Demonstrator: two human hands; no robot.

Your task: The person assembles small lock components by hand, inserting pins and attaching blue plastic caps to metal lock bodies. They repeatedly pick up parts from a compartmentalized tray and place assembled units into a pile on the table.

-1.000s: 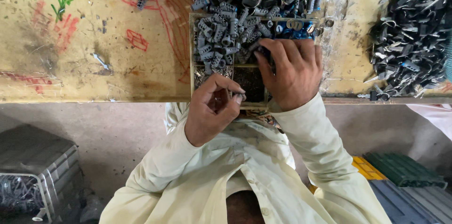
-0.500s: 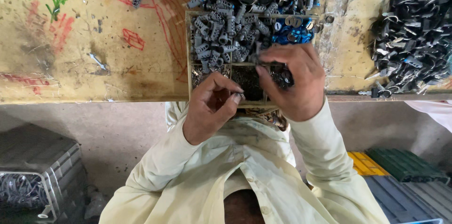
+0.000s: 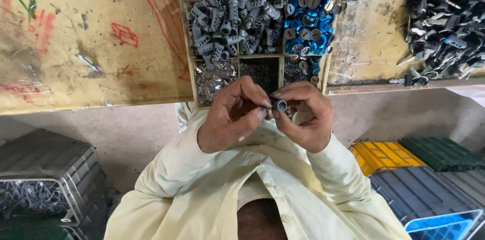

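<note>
My right hand (image 3: 304,115) grips a small grey metal cylinder (image 3: 279,104) between thumb and fingers, just in front of the table's near edge. My left hand (image 3: 234,114) meets it from the left, fingertips pinched against the cylinder's end; whether it pinches a tiny part I cannot tell. Both hands hover over my pale yellow shirt, below a wooden divided tray (image 3: 190,56). The tray holds several grey cylinders (image 3: 227,23), blue and grey round caps (image 3: 305,28) and small shiny metal bits (image 3: 214,76).
The worn yellow tabletop (image 3: 76,53) carries red and green scribbles and a few stray parts. A heap of dark metal pieces (image 3: 449,23) lies at the right. Below the table stand a grey crate (image 3: 45,179) at left and yellow, green and blue crates (image 3: 419,174) at right.
My right hand has drawn back out of the tray with a grey cylinder. Both hands have come together in front of the table's edge, closer to my chest.
</note>
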